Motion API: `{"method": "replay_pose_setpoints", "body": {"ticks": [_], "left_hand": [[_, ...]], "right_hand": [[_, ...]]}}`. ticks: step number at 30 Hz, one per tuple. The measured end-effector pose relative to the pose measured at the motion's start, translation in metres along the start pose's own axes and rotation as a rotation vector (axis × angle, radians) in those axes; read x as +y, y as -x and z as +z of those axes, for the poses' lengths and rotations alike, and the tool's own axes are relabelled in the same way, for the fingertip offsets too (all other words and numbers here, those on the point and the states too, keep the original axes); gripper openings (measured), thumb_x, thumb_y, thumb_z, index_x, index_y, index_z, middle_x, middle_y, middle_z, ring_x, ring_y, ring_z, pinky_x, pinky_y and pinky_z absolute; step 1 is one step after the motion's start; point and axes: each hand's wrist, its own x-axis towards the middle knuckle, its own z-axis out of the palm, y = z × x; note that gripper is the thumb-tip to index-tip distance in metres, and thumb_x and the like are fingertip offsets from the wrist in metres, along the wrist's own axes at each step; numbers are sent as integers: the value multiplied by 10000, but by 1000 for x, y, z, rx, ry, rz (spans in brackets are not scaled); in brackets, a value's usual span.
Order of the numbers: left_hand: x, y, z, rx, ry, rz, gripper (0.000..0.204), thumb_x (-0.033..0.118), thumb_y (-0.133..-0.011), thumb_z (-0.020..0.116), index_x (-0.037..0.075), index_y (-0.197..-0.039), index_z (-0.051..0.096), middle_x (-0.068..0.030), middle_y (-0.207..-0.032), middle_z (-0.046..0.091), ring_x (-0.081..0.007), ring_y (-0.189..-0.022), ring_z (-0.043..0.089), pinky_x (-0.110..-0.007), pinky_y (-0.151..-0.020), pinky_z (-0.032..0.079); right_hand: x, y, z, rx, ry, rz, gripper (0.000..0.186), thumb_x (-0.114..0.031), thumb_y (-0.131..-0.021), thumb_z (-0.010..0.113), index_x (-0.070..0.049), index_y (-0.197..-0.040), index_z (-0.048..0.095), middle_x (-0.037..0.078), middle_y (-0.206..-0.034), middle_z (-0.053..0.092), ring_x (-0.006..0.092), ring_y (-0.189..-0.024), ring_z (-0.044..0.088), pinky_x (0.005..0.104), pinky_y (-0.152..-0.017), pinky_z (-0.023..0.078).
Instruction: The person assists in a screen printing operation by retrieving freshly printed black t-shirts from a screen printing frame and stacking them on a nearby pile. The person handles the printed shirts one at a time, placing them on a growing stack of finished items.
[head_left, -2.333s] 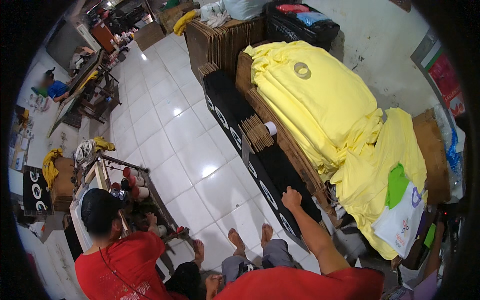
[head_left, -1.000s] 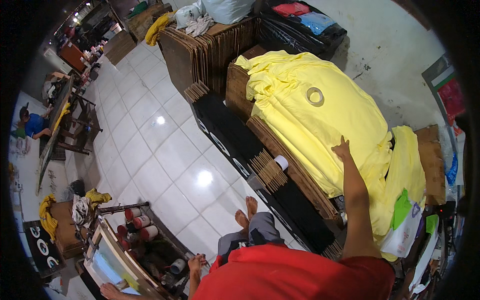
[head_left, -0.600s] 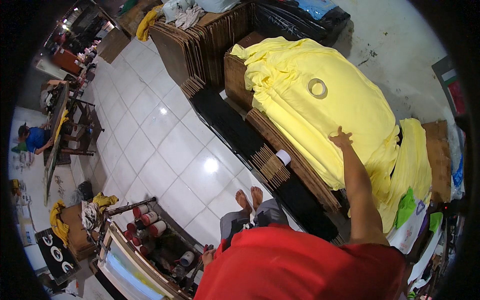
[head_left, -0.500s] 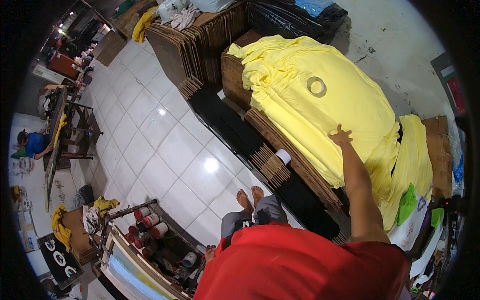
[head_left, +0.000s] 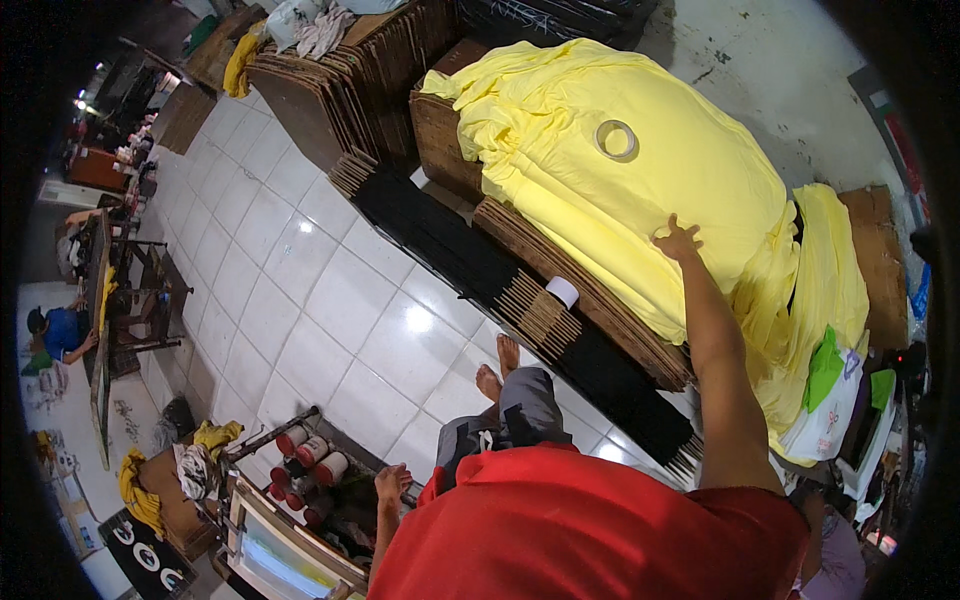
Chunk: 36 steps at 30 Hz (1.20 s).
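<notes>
My right hand (head_left: 678,240) reaches forward with its fingers spread on or just over a big heap of yellow fabric (head_left: 640,200); whether it touches I cannot tell. A roll of tape (head_left: 616,140) lies on the fabric, beyond that hand. My left hand (head_left: 392,484) hangs low at my side with its fingers apart and nothing in it. Nearest to it are red-and-white cans (head_left: 311,451) on a rack and a wooden-framed screen (head_left: 290,545).
Alongside the fabric runs a row of thin boards with black cloth (head_left: 420,235) over them and a white roll (head_left: 562,292). More brown boards (head_left: 330,90) stand behind. A person in blue (head_left: 66,330) works far left; another in pale purple (head_left: 840,560) is at lower right.
My left hand has come up into fuller view beside the cans. My feet have stepped, and the view has shifted. My right hand stays over the yellow fabric.
</notes>
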Motion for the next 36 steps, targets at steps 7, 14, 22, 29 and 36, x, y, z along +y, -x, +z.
{"method": "replay_pose_setpoints", "body": {"ticks": [7,14,22,29,36], "left_hand": [[13,-7,0,-65,-8,24,168,179,-823,611,24,-888,612,-72,-728,637,-146,-558,583,-252,-488,442],[11,-3,2,-25,-44,-4,197,155,-839,597,-34,-893,596,-60,-657,592,-136,-544,570,-237,-479,430],[1,-8,4,-153,-76,6,192,216,-834,620,25,-845,614,-76,-710,626,-150,-557,580,-259,-463,406],[2,-6,15,-118,-93,4,200,142,-848,572,-19,-730,581,-22,-576,529,-78,-460,428,-236,-423,307],[-3,2,17,-48,-126,16,197,169,-848,593,-23,-807,585,-41,-637,577,-102,-500,489,-239,-449,372]], "right_hand": [[-1,3,0,12,-23,-5,943,-548,-775,574,-165,-1462,54,270,-1450,182,438,-1362,-35,610,-1058,77],[-4,3,0,-7,35,9,939,-553,-786,558,-155,-1461,40,225,-1449,236,450,-1357,-45,627,-1043,94],[0,-3,5,32,12,-4,943,-540,-780,570,-138,-1459,55,197,-1417,326,464,-1352,-31,639,-1037,95],[-6,5,-5,-26,-7,17,940,-512,-775,588,-167,-1462,46,330,-1447,35,452,-1360,-32,584,-1076,74],[-4,-2,2,-13,-64,76,905,-478,-774,594,-226,-1460,60,297,-1458,-65,534,-1321,-6,549,-1087,152]]}}
